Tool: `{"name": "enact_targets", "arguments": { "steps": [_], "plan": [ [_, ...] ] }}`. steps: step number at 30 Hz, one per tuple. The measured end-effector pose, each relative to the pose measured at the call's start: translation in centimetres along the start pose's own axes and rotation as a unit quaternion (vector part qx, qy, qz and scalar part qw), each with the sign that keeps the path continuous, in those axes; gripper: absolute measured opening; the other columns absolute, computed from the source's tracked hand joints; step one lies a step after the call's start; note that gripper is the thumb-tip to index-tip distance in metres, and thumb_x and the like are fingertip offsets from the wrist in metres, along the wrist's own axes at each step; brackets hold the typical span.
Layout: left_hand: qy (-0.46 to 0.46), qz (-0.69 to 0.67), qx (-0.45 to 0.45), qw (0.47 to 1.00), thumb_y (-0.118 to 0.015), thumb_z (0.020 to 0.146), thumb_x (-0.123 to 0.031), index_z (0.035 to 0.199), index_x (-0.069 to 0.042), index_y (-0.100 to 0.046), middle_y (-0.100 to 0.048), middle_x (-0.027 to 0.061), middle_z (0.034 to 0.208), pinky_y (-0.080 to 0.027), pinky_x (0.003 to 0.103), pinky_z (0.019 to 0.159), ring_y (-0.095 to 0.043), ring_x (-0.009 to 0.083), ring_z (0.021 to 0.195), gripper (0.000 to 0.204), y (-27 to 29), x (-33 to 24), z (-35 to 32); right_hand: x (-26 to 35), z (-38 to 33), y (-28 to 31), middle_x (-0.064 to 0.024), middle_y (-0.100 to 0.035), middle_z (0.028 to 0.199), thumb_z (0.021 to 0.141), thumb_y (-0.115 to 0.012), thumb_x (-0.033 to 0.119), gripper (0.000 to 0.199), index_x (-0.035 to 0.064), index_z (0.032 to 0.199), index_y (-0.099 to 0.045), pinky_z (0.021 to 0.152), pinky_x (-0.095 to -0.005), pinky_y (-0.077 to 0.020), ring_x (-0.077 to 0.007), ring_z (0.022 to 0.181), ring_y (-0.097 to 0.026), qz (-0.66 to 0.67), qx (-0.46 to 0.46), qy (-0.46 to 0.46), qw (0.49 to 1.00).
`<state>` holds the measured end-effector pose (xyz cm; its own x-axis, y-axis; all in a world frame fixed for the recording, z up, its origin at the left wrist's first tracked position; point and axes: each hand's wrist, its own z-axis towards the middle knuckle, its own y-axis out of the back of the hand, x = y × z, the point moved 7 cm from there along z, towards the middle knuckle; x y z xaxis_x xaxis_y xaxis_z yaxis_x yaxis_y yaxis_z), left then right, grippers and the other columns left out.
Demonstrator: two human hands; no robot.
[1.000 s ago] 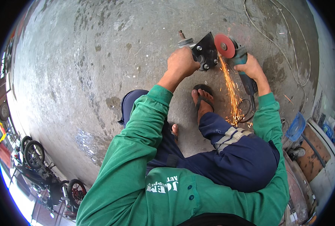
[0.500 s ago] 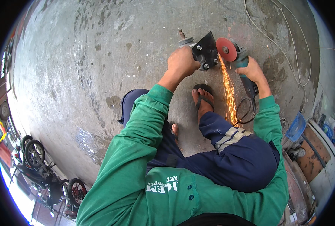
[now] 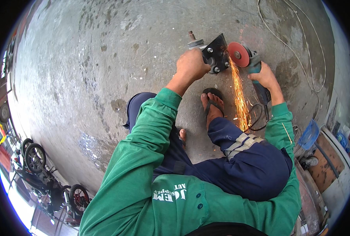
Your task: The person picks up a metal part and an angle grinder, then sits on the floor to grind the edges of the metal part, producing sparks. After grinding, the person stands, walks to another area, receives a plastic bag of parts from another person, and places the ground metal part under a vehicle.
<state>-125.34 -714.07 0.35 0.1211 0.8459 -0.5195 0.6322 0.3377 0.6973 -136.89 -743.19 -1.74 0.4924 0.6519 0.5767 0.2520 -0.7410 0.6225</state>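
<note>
My right hand (image 3: 264, 75) is wrapped round an angle grinder (image 3: 258, 84) with a teal and black body. Its red disc (image 3: 238, 54) meets the right edge of a black metal plate (image 3: 216, 49), and orange sparks (image 3: 239, 94) stream down from there toward my knee. Several shiny bolts stand out of the plate. A grey metal part with a stub shaft (image 3: 195, 42) sits behind it, joined to it as far as I can see. My left hand (image 3: 192, 66) grips this assembly from the left side, its fingertips partly hidden.
My sandalled foot (image 3: 212, 104) rests on the concrete floor just below the plate, beside the sparks. The grinder's black cord (image 3: 257, 128) loops near my right knee. A pale cable (image 3: 306, 59) lies at the right. A blue plastic basket (image 3: 309, 135) stands lower right, motorcycles (image 3: 45, 177) lower left.
The grinder and the plate have shifted very slightly to the right with my hands. Sparks still fly, and one stray streak now shows by my right sleeve.
</note>
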Motion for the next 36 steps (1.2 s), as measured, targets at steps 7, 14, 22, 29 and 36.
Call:
{"name": "enact_targets", "arguments": {
  "steps": [7,14,22,29,36],
  "plan": [
    [0.002,0.008,-0.003,1.0,-0.078,0.071,-0.024,0.096,0.003,-0.072,-0.074,0.0253,0.098,-0.059,0.048,0.083,-0.073,0.0408,0.095,0.037,0.2,0.0,-0.1,-0.5,-0.3,0.1,-0.0168,-0.073,0.107,0.064,-0.085,0.017,0.06,-0.0014,0.117,-0.066,0.093,-0.037,-0.0514,-0.0266,0.098,-0.068,-0.016,-0.012,-0.042,0.999],
    [0.001,0.006,-0.011,1.0,-0.077,0.071,-0.023,0.095,0.004,-0.072,-0.074,0.0258,0.097,-0.059,0.048,0.083,-0.073,0.0415,0.094,0.036,0.1,0.1,-0.1,1.6,1.1,0.3,-0.0153,-0.072,0.101,0.064,-0.084,0.015,0.057,-0.0023,0.115,-0.065,0.089,-0.0378,-0.0528,-0.0255,0.092,-0.068,0.008,-0.01,0.004,1.0],
    [-0.011,0.005,-0.026,1.0,-0.077,0.071,-0.023,0.094,0.003,-0.071,-0.073,0.0263,0.096,-0.058,0.049,0.083,-0.072,0.0425,0.093,0.035,0.0,0.0,-0.1,2.5,2.5,0.7,-0.014,-0.072,0.097,0.065,-0.084,0.015,0.053,-0.0018,0.112,-0.066,0.086,-0.0375,-0.0533,-0.0245,0.089,-0.068,0.03,-0.016,0.026,0.999],
    [-0.004,-0.002,-0.003,1.0,-0.078,0.07,-0.029,0.094,0.005,-0.067,-0.072,0.0272,0.095,-0.056,0.05,0.083,-0.071,0.0438,0.093,0.043,-0.2,0.3,0.0,2.9,3.3,0.7,-0.0145,-0.073,0.099,0.065,-0.084,0.016,0.055,-0.0011,0.115,-0.066,0.089,-0.0387,-0.053,-0.0265,0.091,-0.069,0.017,-0.033,0.026,0.999],
    [-0.007,0.002,-0.006,1.0,-0.077,0.072,-0.023,0.094,0.004,-0.071,-0.074,0.0255,0.096,-0.058,0.048,0.083,-0.073,0.0413,0.093,0.035,0.0,-0.3,-0.2,2.5,3.1,1.0,-0.0132,-0.072,0.097,0.066,-0.085,0.015,0.055,-0.0011,0.115,-0.066,0.09,-0.0376,-0.0525,-0.0251,0.092,-0.068,0.005,-0.03,0.018,0.999]
  ]
}}
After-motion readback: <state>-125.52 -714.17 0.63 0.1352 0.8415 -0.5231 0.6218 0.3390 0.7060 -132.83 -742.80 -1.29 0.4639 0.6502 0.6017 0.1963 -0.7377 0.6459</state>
